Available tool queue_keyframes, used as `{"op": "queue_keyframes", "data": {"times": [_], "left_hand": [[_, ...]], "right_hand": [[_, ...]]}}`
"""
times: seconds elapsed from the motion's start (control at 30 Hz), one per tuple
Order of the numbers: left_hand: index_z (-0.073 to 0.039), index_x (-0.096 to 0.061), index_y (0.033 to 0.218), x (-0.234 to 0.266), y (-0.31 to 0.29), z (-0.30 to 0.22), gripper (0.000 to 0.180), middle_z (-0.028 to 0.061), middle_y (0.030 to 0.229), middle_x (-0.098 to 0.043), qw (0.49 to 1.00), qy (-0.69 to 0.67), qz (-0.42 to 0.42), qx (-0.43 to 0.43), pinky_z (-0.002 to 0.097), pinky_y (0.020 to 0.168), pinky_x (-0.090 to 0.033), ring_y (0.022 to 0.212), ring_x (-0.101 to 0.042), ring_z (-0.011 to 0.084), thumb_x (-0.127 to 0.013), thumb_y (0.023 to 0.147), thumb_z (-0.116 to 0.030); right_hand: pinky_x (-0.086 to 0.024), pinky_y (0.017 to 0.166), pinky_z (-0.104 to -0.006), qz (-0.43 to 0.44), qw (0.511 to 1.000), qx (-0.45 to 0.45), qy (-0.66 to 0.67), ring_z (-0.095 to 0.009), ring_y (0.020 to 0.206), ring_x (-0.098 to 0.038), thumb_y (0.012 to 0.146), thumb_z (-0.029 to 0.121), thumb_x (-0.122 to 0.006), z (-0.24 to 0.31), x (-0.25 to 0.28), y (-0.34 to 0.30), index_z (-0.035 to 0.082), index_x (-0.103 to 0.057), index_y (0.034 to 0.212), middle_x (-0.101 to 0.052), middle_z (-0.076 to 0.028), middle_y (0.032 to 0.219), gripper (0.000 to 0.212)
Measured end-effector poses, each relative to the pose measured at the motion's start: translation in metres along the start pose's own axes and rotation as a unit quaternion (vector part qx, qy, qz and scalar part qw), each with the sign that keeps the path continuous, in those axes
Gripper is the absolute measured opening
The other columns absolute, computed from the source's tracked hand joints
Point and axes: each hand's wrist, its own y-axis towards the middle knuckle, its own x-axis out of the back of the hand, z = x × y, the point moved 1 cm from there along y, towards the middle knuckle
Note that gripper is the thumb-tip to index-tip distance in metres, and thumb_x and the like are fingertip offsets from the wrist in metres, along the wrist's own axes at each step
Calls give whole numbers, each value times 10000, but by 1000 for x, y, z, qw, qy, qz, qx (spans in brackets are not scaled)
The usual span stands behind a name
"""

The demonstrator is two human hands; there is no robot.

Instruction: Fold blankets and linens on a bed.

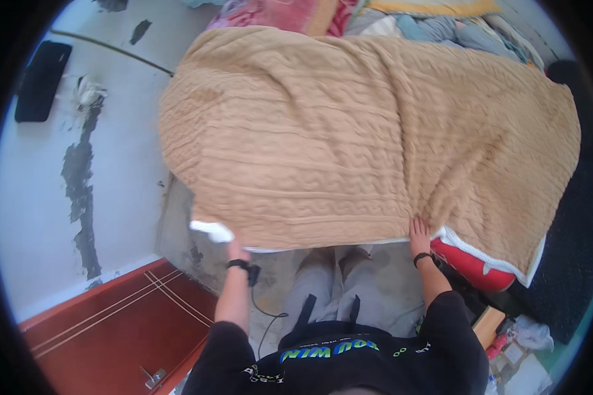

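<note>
A tan cable-patterned blanket (296, 138) with a white underside is spread wide in front of me. My left hand (238, 250), blurred by motion, grips its near edge close to the left corner, where a bit of the white underside is turned up. At the near edge right of the middle is my right hand (420, 232), its fingers over the top of the cloth and its thumb hidden. Creases run outward from that hand. A red rounded thing (474, 264) shows from under the blanket's near right part.
Pink bedding (270, 14) and a heap of grey-blue cloth (451, 31) lie beyond the blanket. A reddish-brown door (118, 329) stands at lower left, beside a peeling white wall (33, 197). A cable (265, 329) trails near my legs. Assorted small items (514, 352) crowd the lower right.
</note>
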Motion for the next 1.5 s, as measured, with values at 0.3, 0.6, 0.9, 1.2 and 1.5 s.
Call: {"op": "queue_keyframes", "data": {"times": [0.3,0.6,0.9,1.2,1.5], "left_hand": [[-94,-601,1111,-82,-39,92,377,38,1024,-653,946,178,154,222,342,756,-447,899,-609,177,-629,864,-378],[4,-459,1296,-40,-87,-139,544,94,1263,-532,846,248,472,14,356,994,-404,1178,-497,201,-628,888,-314],[2,-380,1356,-111,32,-271,691,159,1360,-468,826,-65,470,304,414,1010,-384,1250,-448,271,-403,941,-550],[16,-610,1082,-85,205,-441,270,93,942,-674,816,355,436,134,298,724,-515,819,-649,188,-567,908,-186],[-71,-557,1188,-134,510,-561,475,53,968,-635,862,434,246,95,342,671,-447,806,-586,202,-641,861,-405]], "right_hand": [[-476,842,-408,161,930,-117,310,-387,1019,-591,814,303,-578,214,58,53,-20,-521,1241,-573,-269,1158,538],[-377,1037,-432,151,252,-341,893,-282,1190,-498,940,370,-481,471,217,86,35,-413,1337,-518,-120,1307,523],[-418,990,-409,-183,331,-317,870,-262,1125,-542,897,152,-551,468,419,181,40,-488,1234,-577,-120,1205,361],[-364,1007,-347,-257,410,-232,844,-226,1110,-522,975,361,-451,401,270,335,-17,-502,1224,-577,-132,1142,456],[-353,1026,-342,-200,232,-508,805,-224,1236,-451,957,443,-418,712,112,233,20,-425,1362,-490,-112,1348,585]]}}
